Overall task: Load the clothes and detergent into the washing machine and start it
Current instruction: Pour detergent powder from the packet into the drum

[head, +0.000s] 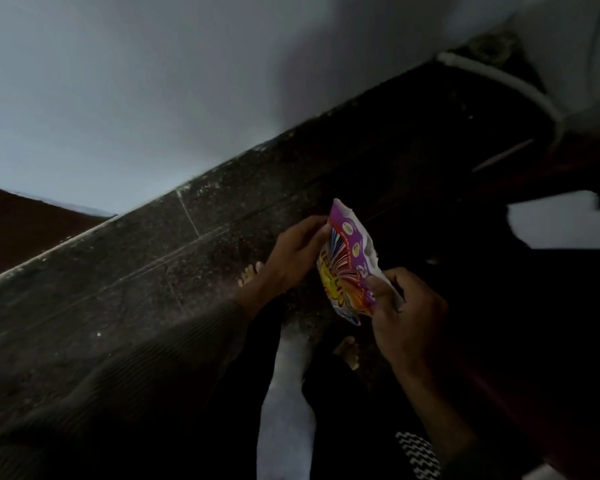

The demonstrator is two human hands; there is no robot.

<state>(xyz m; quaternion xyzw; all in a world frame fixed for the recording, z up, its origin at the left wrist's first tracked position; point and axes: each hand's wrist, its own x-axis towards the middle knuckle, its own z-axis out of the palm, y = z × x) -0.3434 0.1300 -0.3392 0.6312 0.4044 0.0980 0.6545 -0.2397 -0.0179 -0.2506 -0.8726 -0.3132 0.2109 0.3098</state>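
Pinching detergent packet (346, 263) at upper edge with left hand (297, 252), lower side with right hand (407, 315); detergent step underway; next probably calls for opening, then pouring

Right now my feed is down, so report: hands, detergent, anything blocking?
Left hand grips detergent packet, upper edge. Right hand pinches its lower edge. Packet held up over dark floor. Nothing between the hands but the packet.
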